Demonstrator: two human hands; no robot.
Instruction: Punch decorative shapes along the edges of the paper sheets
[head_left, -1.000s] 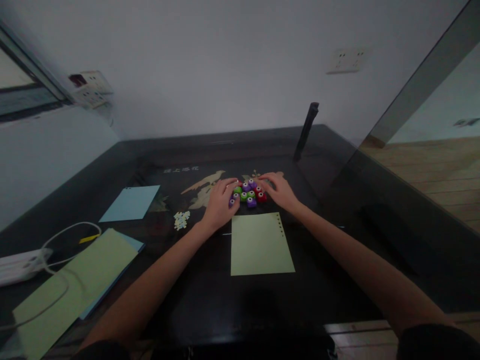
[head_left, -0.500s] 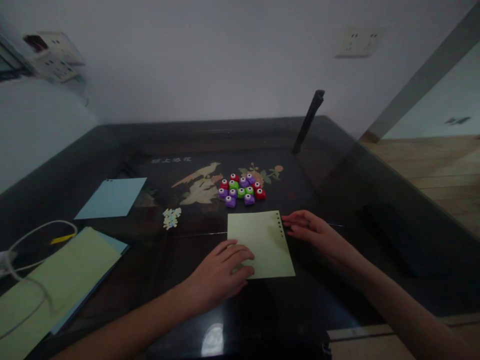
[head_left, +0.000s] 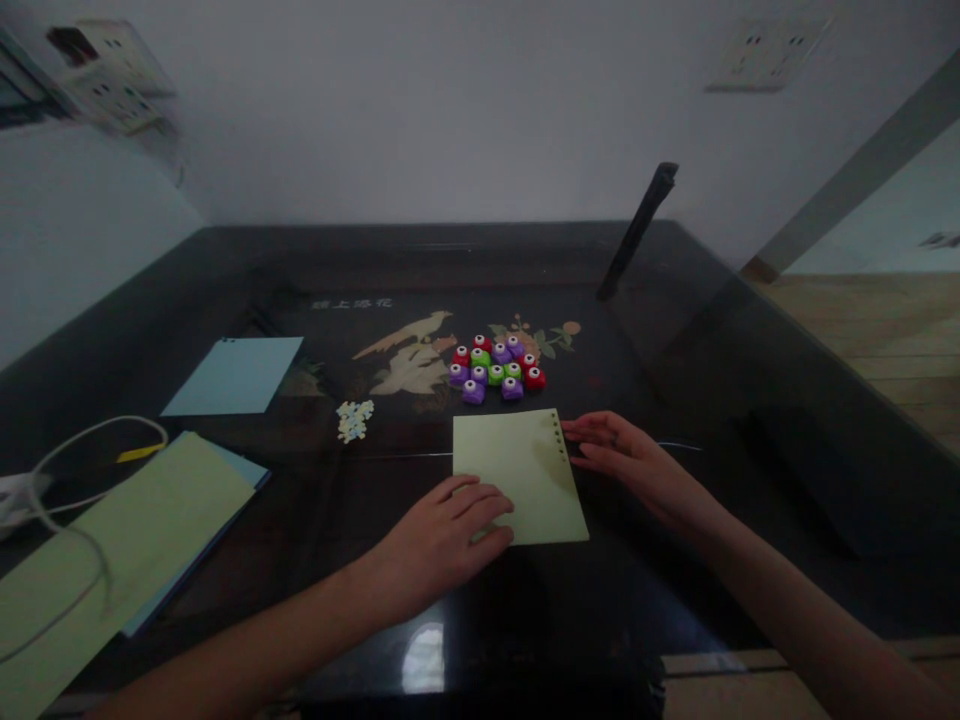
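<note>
A pale green paper sheet [head_left: 525, 470] with a row of punched holes along its right edge lies on the dark glossy table [head_left: 420, 270]. My left hand [head_left: 442, 535] rests flat on the sheet's lower left corner, fingers spread. My right hand [head_left: 630, 462] lies beside the sheet's right edge, fingertips touching it near the holes. Just beyond the sheet sits a tight cluster of small red, green and purple punches [head_left: 495, 367], untouched by either hand.
A light blue sheet [head_left: 234, 375] lies at the left, with a little heap of paper cutouts [head_left: 353, 420] near it. A stack of green and blue sheets [head_left: 120, 545] and a white cable [head_left: 82, 450] occupy the near left. A dark stand [head_left: 637, 230] leans at the back right.
Both hands drew back from the cluster of punches to the green sheet a second ago. Over the last half second they hardly moved; the view shifted slightly.
</note>
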